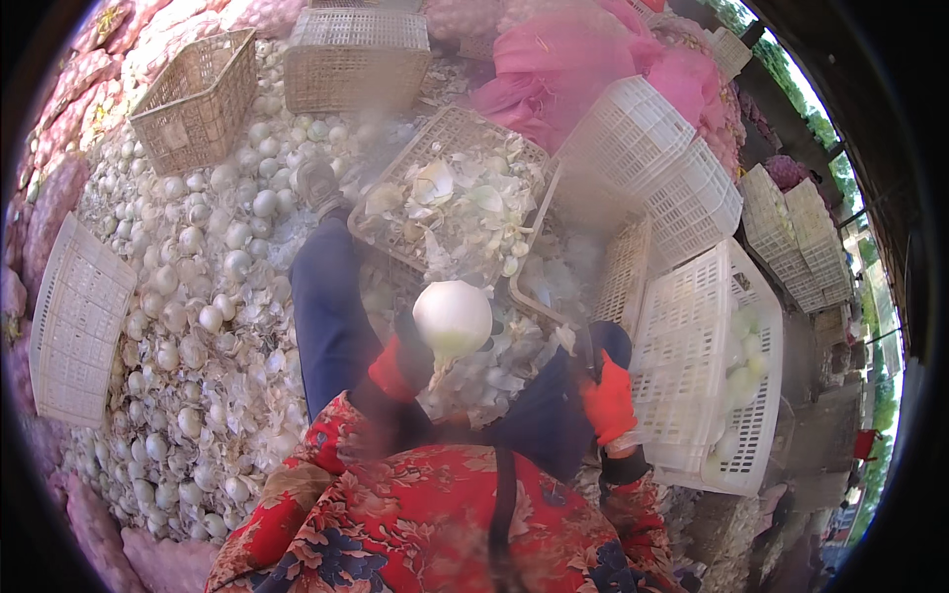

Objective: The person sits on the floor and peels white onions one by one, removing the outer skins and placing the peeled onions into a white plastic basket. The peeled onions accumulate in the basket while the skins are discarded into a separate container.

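Note:
A large white onion [453, 317] sits in my left hand [400, 365], which wears a red glove with dark fingers. The onion's dry, stringy end points toward me, and its upper side is smooth and pale. My right hand [609, 400], in a red-orange glove, is over my right thigh. It is closed around a thin, dark, knife-like tool [590, 354], whose outline is blurred. Just beyond the onion, between my legs, stands a plastic crate [382, 174] heaped with onion skins and scraps [471, 189].
Loose white onions [237, 263] and skins cover the ground at left. A tan crate [196, 104] and a pale crate [78, 322] stand among them. On my right, a white crate [756, 437] contains onions. Pink mesh sacks [571, 59] lie beyond.

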Tool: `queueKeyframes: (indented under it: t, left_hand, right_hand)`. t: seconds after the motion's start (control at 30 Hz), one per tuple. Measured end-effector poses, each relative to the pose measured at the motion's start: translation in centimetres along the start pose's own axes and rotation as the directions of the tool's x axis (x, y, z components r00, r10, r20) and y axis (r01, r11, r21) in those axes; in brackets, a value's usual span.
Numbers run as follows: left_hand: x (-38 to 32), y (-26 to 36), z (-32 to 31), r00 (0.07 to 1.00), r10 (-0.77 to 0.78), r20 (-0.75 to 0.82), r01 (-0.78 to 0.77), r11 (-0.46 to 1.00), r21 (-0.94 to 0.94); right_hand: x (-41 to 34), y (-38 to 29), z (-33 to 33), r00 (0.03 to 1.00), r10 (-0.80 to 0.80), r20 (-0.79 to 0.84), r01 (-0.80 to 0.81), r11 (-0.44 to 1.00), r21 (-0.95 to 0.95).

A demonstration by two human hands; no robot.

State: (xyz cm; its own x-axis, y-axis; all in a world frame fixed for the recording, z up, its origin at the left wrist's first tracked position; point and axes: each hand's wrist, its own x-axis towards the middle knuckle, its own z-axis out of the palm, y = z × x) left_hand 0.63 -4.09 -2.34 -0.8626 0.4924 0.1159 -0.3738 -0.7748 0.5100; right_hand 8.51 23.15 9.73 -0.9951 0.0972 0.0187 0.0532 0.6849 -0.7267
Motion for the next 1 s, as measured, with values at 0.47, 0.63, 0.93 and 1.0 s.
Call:
queueKeyframes:
  t: [0.47, 0.63, 0.93, 1.0]
  left_hand:
    - [-0.3, 0.5, 4.7, 0.941, 0.293, -0.169, -0.191, 0.871, 0.452]
    - [0.1, 1.5, 4.4, 0.915, 0.352, -0.196, -0.171, 0.78, 0.602]
    - [-0.2, 2.3, 2.7, 0.872, 0.487, -0.053, -0.124, 0.324, 0.938]
    - [-0.3, 2.3, 2.5, 0.865, 0.478, -0.15, -0.036, 0.358, 0.933]
  right_hand:
    - [1.5, -5.1, 6.5, 0.964, -0.263, 0.04, 0.211, 0.848, 0.485]
    - [-0.2, -5.0, 4.2, 0.893, -0.445, 0.059, 0.449, 0.892, -0.058]
    - [-0.2, -5.5, 4.4, 0.878, -0.423, 0.224, 0.478, 0.759, -0.442]
    - [0.5, -6.1, 5.2, 0.921, -0.295, 0.256, 0.387, 0.768, -0.51]
